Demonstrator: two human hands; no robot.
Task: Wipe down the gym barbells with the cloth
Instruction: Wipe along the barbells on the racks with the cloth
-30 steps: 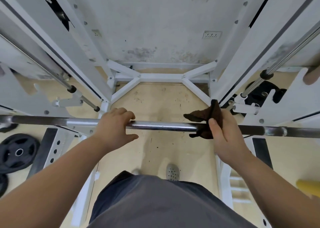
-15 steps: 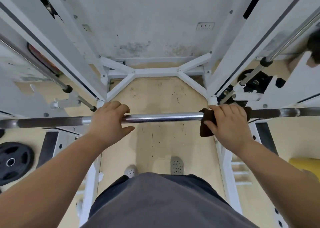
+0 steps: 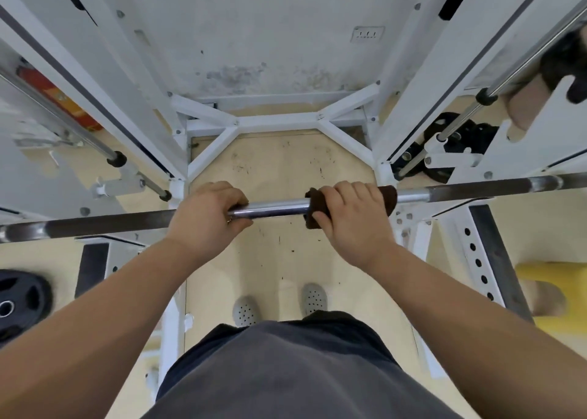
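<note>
A steel barbell (image 3: 273, 209) runs across the view at waist height, held in a white rack. My left hand (image 3: 206, 215) grips the bar left of centre, fingers curled over it. My right hand (image 3: 349, 215) grips a dark brown cloth (image 3: 389, 196) that is wrapped round the bar just right of centre. The cloth's ends stick out on both sides of that hand. A short shiny stretch of bar shows between my two hands.
White rack uprights (image 3: 476, 253) and a floor brace (image 3: 273, 121) frame the space. Black weight plates lie at the left (image 3: 19, 301) and back right (image 3: 470, 139). A yellow block (image 3: 556, 278) sits at the right. My feet in grey clogs (image 3: 313, 298) stand on the wooden floor.
My right hand wrapped the cloth round the bar and slid it left along the bar toward my left hand. The gap between my hands has narrowed.
</note>
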